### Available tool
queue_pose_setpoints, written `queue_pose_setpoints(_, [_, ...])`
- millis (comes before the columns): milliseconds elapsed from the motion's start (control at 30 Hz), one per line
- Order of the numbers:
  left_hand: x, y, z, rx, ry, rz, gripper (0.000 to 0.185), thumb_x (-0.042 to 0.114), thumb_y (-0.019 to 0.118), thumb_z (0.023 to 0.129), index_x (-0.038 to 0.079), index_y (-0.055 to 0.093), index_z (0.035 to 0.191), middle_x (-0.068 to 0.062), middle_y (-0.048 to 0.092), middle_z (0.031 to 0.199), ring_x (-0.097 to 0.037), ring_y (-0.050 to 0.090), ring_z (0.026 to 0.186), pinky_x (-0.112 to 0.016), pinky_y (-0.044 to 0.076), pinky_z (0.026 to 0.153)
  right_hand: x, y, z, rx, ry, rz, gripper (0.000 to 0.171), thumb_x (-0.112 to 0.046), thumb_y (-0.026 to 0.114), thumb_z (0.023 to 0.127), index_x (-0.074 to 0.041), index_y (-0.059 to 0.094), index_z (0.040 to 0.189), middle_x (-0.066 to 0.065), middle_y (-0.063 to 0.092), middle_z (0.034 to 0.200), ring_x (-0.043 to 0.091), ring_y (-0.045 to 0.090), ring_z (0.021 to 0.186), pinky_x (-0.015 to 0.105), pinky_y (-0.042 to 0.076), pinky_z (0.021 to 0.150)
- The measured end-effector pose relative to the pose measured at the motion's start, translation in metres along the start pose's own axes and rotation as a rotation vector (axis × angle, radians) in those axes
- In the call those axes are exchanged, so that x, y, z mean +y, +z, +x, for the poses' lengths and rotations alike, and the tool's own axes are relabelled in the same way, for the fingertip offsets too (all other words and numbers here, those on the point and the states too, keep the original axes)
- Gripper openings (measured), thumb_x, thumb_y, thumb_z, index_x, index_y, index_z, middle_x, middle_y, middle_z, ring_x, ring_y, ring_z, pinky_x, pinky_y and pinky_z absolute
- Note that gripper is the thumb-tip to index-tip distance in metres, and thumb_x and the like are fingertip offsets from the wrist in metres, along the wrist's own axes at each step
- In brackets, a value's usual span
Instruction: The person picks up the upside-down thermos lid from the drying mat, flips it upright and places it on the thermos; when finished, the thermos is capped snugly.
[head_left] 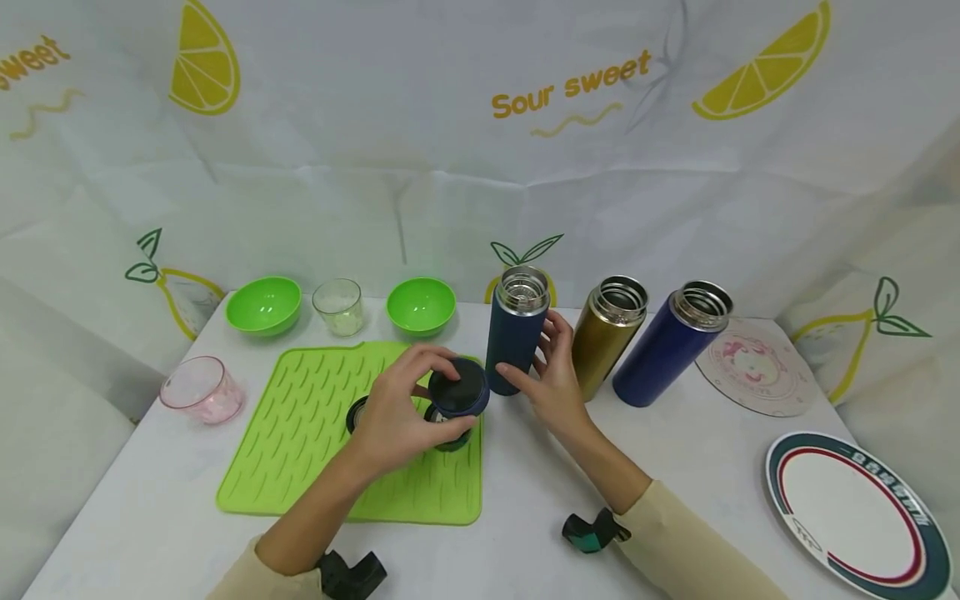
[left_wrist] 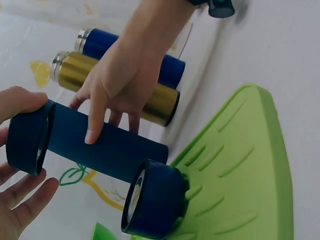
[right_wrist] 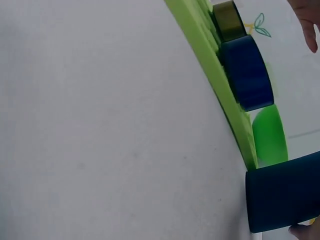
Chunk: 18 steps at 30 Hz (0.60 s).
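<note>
Left hand (head_left: 396, 410) pinches dark lid (head_left: 461, 388) beside teal bottle (head_left: 516, 333); right hand (head_left: 555, 390) grips bottle's right side.

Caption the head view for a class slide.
Left hand holds a lid; right hand grips an open bottle beside a gold bottle.

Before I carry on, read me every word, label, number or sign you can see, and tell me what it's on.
"Sour sweet": backdrop cloth, right of centre in the head view.
"sweet": same cloth, at the left edge; anything before it is out of frame.
Plate: rim lettering, too blurred to read.
Pink round mat: lettering too small to read.
</note>
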<state>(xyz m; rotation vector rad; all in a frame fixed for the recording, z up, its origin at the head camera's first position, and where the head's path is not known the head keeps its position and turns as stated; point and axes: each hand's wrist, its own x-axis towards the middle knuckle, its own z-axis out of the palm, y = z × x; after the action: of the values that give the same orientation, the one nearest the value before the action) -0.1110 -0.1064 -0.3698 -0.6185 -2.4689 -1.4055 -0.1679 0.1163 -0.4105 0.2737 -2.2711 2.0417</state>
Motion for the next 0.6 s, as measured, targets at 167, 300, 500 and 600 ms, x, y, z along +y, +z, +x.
queue_pose_setpoints(167, [-0.002, -0.004, 0.004, 0.030, 0.009, 0.000, 0.043, 0.017, 0.093, 0.070, 0.013, 0.065, 0.102, -0.004, 0.065, 0.126, -0.021, 0.067, 0.112, -0.030, 0.062, 0.072, 0.007, 0.003, 0.006, 0.021, -0.025, -0.087, 0.101, -0.005, 0.082, 0.084, -0.018, 0.013, 0.156, 0.017, 0.031, 0.156, 0.038, 0.039, 0.148, 0.064, 0.034, 0.121])
queue_pose_setpoints(300, [-0.001, -0.010, 0.009, 0.057, 0.023, 0.012, 0.044, 0.017, 0.093, 0.071, 0.012, 0.065, 0.104, -0.005, 0.065, 0.127, -0.021, 0.066, 0.113, -0.028, 0.061, 0.073, 0.007, 0.000, 0.013, -0.014, -0.060, -0.120, 0.100, -0.001, 0.084, 0.081, -0.016, 0.017, 0.154, 0.019, 0.035, 0.154, 0.039, 0.045, 0.144, 0.065, 0.038, 0.118])
queue_pose_setpoints(500, [0.006, -0.029, 0.022, 0.127, 0.048, 0.003, 0.044, 0.015, 0.093, 0.071, 0.009, 0.066, 0.105, -0.006, 0.065, 0.126, -0.018, 0.064, 0.116, -0.025, 0.061, 0.075, 0.000, -0.010, 0.021, -0.137, -0.062, -0.162, 0.100, -0.001, 0.084, 0.081, -0.017, 0.019, 0.155, 0.020, 0.039, 0.154, 0.041, 0.046, 0.143, 0.066, 0.039, 0.116])
queue_pose_setpoints(600, [0.010, -0.041, 0.032, 0.170, 0.052, -0.049, 0.044, 0.010, 0.092, 0.071, 0.007, 0.065, 0.106, -0.006, 0.064, 0.127, -0.013, 0.061, 0.117, -0.019, 0.058, 0.077, -0.006, -0.016, 0.027, -0.219, -0.067, -0.178, 0.099, 0.000, 0.084, 0.080, -0.019, 0.021, 0.155, 0.020, 0.042, 0.154, 0.042, 0.049, 0.142, 0.067, 0.040, 0.115])
